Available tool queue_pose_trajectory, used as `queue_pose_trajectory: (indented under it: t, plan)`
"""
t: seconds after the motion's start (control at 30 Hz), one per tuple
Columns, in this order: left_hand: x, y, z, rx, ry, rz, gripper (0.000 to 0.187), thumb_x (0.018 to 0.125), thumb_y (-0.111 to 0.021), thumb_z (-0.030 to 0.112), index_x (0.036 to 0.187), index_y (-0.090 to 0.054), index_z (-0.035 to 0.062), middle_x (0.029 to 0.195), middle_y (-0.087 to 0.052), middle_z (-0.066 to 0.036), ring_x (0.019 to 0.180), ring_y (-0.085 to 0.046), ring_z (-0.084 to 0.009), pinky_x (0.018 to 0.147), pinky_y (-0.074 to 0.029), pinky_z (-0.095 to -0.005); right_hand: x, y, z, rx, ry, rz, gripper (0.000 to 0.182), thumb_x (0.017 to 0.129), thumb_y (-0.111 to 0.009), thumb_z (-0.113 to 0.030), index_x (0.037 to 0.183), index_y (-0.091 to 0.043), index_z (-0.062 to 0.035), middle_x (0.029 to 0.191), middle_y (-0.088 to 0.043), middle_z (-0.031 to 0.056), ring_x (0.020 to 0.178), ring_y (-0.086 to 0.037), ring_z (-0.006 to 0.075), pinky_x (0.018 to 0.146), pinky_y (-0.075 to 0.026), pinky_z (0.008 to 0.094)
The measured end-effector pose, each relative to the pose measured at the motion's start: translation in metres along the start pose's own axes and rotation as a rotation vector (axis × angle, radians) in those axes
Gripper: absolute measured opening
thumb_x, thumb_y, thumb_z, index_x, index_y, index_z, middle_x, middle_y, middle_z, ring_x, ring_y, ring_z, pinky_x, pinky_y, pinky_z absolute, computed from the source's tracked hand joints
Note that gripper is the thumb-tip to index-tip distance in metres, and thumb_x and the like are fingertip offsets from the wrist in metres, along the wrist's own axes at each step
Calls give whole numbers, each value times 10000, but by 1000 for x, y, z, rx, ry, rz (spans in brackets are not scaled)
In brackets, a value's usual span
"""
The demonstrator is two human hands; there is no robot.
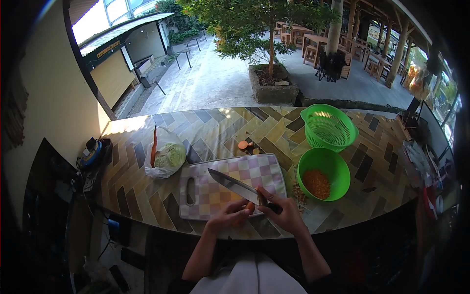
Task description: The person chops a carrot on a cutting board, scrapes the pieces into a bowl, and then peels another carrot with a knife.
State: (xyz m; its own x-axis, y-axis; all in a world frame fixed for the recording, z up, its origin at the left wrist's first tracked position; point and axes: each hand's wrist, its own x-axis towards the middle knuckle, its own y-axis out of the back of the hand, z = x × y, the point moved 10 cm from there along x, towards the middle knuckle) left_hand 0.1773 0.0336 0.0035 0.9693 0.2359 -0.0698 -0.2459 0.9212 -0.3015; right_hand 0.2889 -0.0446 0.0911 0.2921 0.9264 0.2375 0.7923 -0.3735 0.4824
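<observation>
My right hand (285, 210) grips a kitchen knife (234, 185) by its dark handle, the blade pointing up and to the left. Pinched in the fingers of my left hand (226, 215) is an orange carrot (250, 207), mostly covered by the fingers and close to the knife's heel. Both hands are over the near edge of a checkered cutting board (264, 172). To the right of the board, a green bowl (342, 171) contains finely chopped orange bits (317, 184).
A green colander (331, 128) stands behind the bowl. At left, a plastic bag holds a cabbage (169, 157), with a long, thin carrot (154, 147) against it. Carrot ends (243, 145) lie beyond the board. Peelings (298, 192) are scattered beside the bowl on the tiled counter (210, 132).
</observation>
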Motion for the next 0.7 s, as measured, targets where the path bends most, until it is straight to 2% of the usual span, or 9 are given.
queue_pose_trajectory:
  t: [0.13, 0.23, 0.33, 0.43, 0.53, 0.63, 0.7]
  plan:
    - [1, -5, 5, 29, -10, -14, 605, 988, -607, 327, 1480, -385, 54, 977, -504, 35, 726, -450, -25, 595, -388, -186, -1, 3, -1, 28, -21, 38, 541, 890, -711, -305, 1401, -538, -261, 886, -704, 200, 715, -710, 285, 649, -517, 329]
    - [1, -4, 7, 60, -31, 31, 638, 971, -618, 369, 1454, -387, 21, 950, -507, 28, 733, -480, -34, 605, -409, -195, -2, 6, -3, -22, -85, 46, 508, 898, -707, -258, 1384, -559, -243, 857, -701, 199, 691, -708, 260, 640, -512, 321]
    - [3, -7, 12, -29, -76, 22, 669, 976, -609, 368, 1493, -348, 32, 962, -512, 22, 739, -482, -39, 618, -422, -202, -2, 8, 10, 122, -138, 144, 556, 911, -693, -135, 1429, -515, -224, 662, -536, 0, 613, -364, 45, 557, -376, 227]
    - [0, -4, 17, 44, -96, 89, 655, 982, -597, 370, 1496, -353, 44, 942, -511, 23, 735, -478, -39, 614, -419, -205, -3, 5, 27, 249, -219, 91, 617, 921, -684, -173, 1480, -438, -259, 629, -505, 20, 576, -354, 64, 542, -364, 239]
    - [2, 2, 3, 13, -50, 65, 682, 999, -578, 361, 1560, -263, 134, 979, -502, 37, 726, -453, -24, 612, -412, -183, -4, 8, -1, -107, -122, -30, 660, 916, -674, -351, 1503, -378, -294, 806, -697, 205, 688, -684, 351, 632, -511, 371]
    - [2, 2, 3, 47, -42, 63, 652, 1001, -577, 356, 1544, -303, 117, 971, -497, 39, 718, -447, -20, 597, -406, -186, -4, 5, -3, -204, -133, -75, 648, 916, -658, -401, 1497, -389, -303, 830, -697, 216, 764, -688, 384, 659, -522, 401]
    - [1, -3, 8, 41, -61, 39, 628, 1005, -572, 352, 1527, -331, 102, 957, -496, 42, 711, -442, -19, 591, -400, -186, -4, 4, 4, -114, -139, -72, 649, 916, -658, -397, 1498, -386, -304, 882, -704, 216, 806, -690, 388, 686, -530, 398]
